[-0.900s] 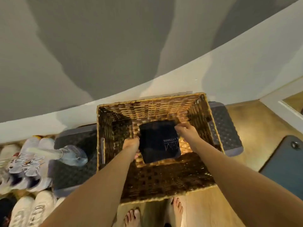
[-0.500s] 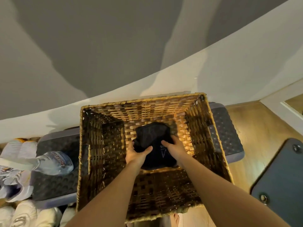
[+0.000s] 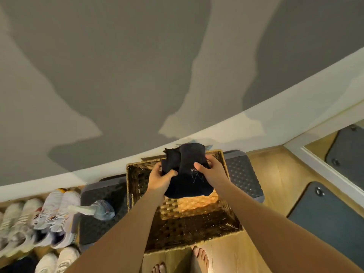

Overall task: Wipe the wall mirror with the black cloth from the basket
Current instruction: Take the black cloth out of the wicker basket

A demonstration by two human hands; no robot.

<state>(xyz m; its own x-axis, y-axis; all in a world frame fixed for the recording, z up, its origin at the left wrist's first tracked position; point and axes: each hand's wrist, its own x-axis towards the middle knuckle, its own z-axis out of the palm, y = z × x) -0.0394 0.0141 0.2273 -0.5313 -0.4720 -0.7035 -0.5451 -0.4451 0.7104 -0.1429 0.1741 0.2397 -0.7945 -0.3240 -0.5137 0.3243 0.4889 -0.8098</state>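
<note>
The black cloth point(image 3: 187, 174), crumpled and with pale lettering on it, is lifted above the open wicker basket point(image 3: 183, 221). My left hand point(image 3: 160, 179) grips its left side with the thumb over the fabric. My right hand point(image 3: 211, 171) grips its right side, thumb on the lettering. The basket's woven floor shows below the cloth. The wall mirror point(image 3: 334, 146), in a white frame, leans at the far right and reflects a dark mat.
A dark perforated step platform point(image 3: 244, 174) lies under and beside the basket. A clear water bottle point(image 3: 98, 209) lies on it at the left. Several white sneakers point(image 3: 39, 217) line the floor at the left. A dark mat point(image 3: 327, 219) lies at the right. My bare feet point(image 3: 199, 257) stand below.
Both hands closed on the cloth at the basket's bottom and raised it up out of the basket. The cloth went from folded flat to bunched.
</note>
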